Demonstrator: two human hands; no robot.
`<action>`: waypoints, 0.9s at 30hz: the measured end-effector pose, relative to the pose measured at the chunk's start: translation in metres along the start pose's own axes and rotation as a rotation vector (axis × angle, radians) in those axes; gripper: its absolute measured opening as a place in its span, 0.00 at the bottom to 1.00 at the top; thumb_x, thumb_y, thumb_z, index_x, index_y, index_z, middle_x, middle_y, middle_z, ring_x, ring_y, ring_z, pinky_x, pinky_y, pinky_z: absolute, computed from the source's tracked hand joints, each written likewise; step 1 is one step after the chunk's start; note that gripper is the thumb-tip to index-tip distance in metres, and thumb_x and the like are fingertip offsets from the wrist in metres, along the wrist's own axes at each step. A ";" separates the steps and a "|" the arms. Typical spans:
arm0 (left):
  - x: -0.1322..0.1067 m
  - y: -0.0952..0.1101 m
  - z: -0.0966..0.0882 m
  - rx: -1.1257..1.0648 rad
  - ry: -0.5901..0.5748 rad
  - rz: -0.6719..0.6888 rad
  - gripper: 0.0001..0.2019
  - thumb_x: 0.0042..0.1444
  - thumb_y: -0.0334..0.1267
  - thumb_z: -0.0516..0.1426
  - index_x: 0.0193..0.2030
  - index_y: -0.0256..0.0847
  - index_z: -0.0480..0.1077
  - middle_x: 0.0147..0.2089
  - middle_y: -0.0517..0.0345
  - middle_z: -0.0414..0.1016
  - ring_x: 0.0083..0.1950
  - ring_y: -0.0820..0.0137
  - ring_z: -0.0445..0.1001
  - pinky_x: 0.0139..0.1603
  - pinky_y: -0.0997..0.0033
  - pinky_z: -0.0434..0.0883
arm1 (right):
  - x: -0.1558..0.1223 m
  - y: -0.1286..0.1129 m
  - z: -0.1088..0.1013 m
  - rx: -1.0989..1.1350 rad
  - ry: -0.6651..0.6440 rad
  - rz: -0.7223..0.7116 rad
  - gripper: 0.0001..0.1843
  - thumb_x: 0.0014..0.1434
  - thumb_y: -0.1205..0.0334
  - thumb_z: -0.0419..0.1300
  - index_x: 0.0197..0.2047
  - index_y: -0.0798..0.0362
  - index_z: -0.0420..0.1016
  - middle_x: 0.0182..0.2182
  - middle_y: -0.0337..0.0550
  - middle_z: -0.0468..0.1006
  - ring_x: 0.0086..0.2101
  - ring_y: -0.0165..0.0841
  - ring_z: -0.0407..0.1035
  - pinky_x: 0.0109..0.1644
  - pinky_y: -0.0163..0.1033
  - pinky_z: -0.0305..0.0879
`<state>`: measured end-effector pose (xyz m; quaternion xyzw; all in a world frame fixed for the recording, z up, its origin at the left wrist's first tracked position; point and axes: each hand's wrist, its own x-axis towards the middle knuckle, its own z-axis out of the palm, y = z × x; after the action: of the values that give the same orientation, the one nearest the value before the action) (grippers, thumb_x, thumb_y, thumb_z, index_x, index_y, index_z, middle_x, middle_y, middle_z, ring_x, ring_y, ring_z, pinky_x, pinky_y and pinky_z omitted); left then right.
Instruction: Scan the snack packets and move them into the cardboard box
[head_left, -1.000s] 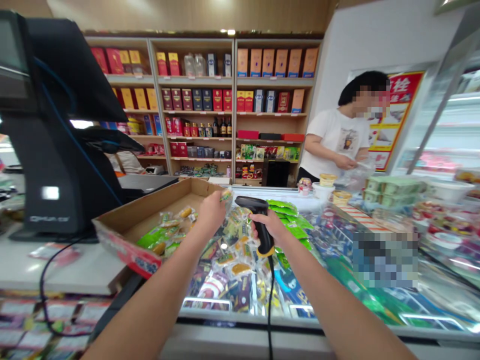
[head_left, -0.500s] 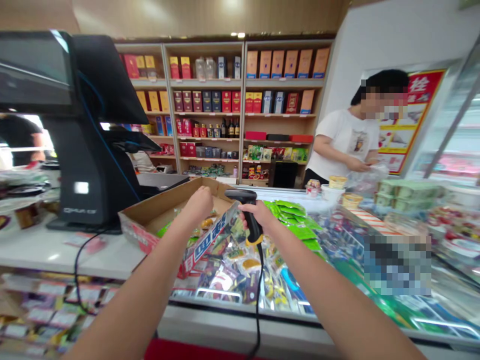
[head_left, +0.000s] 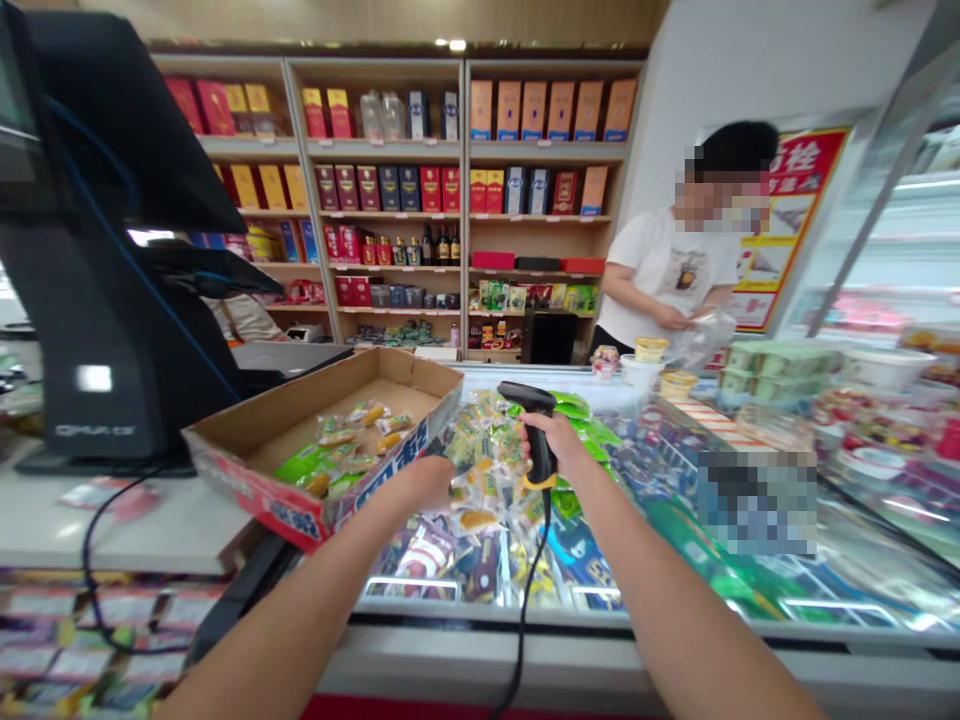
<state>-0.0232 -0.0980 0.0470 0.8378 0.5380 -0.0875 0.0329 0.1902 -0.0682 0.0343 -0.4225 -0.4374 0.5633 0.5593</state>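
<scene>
- Right grip (head_left: 553, 447): closed firmly around the handle of a black barcode scanner (head_left: 522, 396), held above the middle of the display freezer (head_left: 480, 625), with the scanner head angled to the left.
- Left grip (head_left: 429, 485): knuckles uppermost, fingers curled down out of sight, above the freezer's left part; whether it holds anything cannot be told.
- Scanner cable (head_left: 525, 590): black, hanging from the scanner's base over the freezer's front edge.
- Snack packets (head_left: 476, 460): clear wrappers with yellow contents, heaped at the middle of the freezer, just below and between the two grips.
- Cardboard tray (head_left: 289, 515): open, with a red-and-blue printed outer wall, at the freezer's left end, just beside the left grip; it holds more packets (head_left: 337, 450), some green.
- Green packets (head_left: 577, 415): at the freezer's far side, behind the right grip.
- Checkout terminal (head_left: 97, 250): black, left of the freezer, standing on the worktop (head_left: 127, 525).
- Co-worker (head_left: 667, 270): in a white T-shirt, beyond the freezer's far right corner, both hands at a clear plastic bag (head_left: 709, 338).
- Cartons (head_left: 772, 375): pale green, stacked at the freezer's far right, near the co-worker.
- Shelves (head_left: 390, 200): wooden, behind the freezer, lined with boxes and bottles.
</scene>
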 end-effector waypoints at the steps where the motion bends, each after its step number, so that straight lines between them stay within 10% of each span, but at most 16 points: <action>1: 0.000 -0.001 -0.003 -0.003 0.007 -0.011 0.13 0.46 0.29 0.59 0.41 0.34 0.77 0.44 0.40 0.80 0.45 0.55 0.79 0.41 0.68 0.72 | 0.000 0.002 -0.003 0.004 0.004 0.002 0.08 0.49 0.64 0.64 0.23 0.55 0.69 0.15 0.38 0.71 0.14 0.28 0.64 0.17 0.34 0.66; 7: -0.014 -0.017 -0.040 -0.081 0.115 -0.097 0.10 0.37 0.29 0.61 0.30 0.39 0.75 0.33 0.50 0.79 0.35 0.61 0.77 0.33 0.72 0.67 | -0.003 0.003 -0.012 0.056 0.044 0.010 0.07 0.47 0.63 0.64 0.25 0.55 0.70 0.15 0.37 0.71 0.14 0.28 0.64 0.17 0.34 0.64; 11: 0.007 -0.021 -0.049 -0.314 0.427 -0.114 0.12 0.35 0.33 0.65 0.31 0.41 0.74 0.28 0.58 0.75 0.31 0.67 0.73 0.31 0.74 0.64 | -0.004 0.001 -0.010 0.058 0.039 -0.005 0.08 0.45 0.61 0.65 0.26 0.55 0.70 0.15 0.37 0.70 0.14 0.28 0.64 0.17 0.34 0.63; 18: 0.087 -0.002 0.016 -1.175 0.821 -0.096 0.16 0.37 0.44 0.67 0.31 0.37 0.73 0.26 0.61 0.74 0.29 0.70 0.72 0.32 0.73 0.67 | -0.014 -0.003 -0.004 0.042 -0.133 -0.064 0.13 0.42 0.57 0.66 0.27 0.54 0.70 0.16 0.35 0.71 0.15 0.27 0.63 0.18 0.33 0.64; 27: 0.093 -0.006 0.036 -1.108 0.958 -0.160 0.12 0.38 0.39 0.66 0.28 0.39 0.70 0.27 0.62 0.75 0.28 0.72 0.70 0.34 0.72 0.67 | -0.020 0.001 0.005 -0.173 -0.201 -0.055 0.15 0.42 0.55 0.68 0.23 0.55 0.69 0.15 0.36 0.70 0.14 0.27 0.64 0.17 0.34 0.63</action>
<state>0.0052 -0.0177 -0.0055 0.6029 0.5179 0.5708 0.2062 0.1860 -0.0887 0.0345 -0.3984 -0.5494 0.5476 0.4895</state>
